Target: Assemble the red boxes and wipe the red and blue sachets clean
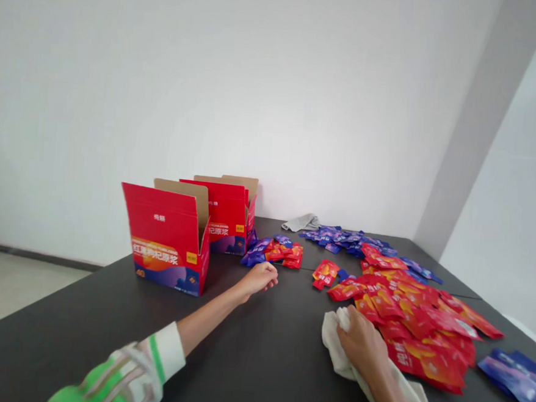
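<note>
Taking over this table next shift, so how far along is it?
Done: the red sachets and blue sachets lie in mostly separate heaps, and two red cartons stand open. In hand: the right hand clutches a cream cloth on the black table; the left hand holds nothing visible. Left: many sachets lie loose outside the cartons.

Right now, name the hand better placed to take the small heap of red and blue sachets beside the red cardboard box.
Left, probably: the left hand shows nothing in it and rests nearest that sachet heap, while the right hand grips a white cloth farther away.
</note>
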Tool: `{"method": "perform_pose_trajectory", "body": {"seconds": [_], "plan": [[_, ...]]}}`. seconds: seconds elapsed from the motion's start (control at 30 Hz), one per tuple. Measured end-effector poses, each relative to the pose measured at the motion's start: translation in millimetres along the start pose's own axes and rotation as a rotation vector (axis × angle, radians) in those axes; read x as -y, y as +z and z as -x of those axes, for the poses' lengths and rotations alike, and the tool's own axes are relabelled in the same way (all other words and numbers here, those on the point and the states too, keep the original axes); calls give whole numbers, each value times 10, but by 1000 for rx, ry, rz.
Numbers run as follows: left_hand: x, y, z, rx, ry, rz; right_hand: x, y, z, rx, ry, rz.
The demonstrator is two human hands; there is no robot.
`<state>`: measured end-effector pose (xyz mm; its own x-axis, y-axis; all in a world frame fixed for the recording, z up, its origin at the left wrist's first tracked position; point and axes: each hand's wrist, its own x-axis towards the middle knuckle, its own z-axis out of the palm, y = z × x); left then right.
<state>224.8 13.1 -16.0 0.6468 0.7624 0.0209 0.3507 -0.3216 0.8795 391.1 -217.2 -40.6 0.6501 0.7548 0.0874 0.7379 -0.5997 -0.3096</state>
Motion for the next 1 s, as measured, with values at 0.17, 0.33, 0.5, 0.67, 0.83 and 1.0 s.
{"method": "perform_pose_trajectory", "body": {"seconds": [0.17, 0.33, 0.5, 0.67, 0.83, 1.0], "plan": [[-352, 370, -432, 97, 174, -193, 144, 9, 133, -29, -140, 37], [-669, 728, -1044, 295, 256, -388, 162, 5, 152, -27, -167, 17], [-776, 1072, -1442, 589, 298, -550, 134, -18, 118, -31, -159, -38], [-790, 1438, -1575, 735, 389, -846, 131, -8, 84, -13, -151, -73], [-829, 1571, -1607, 663, 470, -873, 128, -15, 100, -14, -163, -77], [-764, 1563, -1512, 597, 460, -872, 122, -57, 118, -12, -162, -83]]}}
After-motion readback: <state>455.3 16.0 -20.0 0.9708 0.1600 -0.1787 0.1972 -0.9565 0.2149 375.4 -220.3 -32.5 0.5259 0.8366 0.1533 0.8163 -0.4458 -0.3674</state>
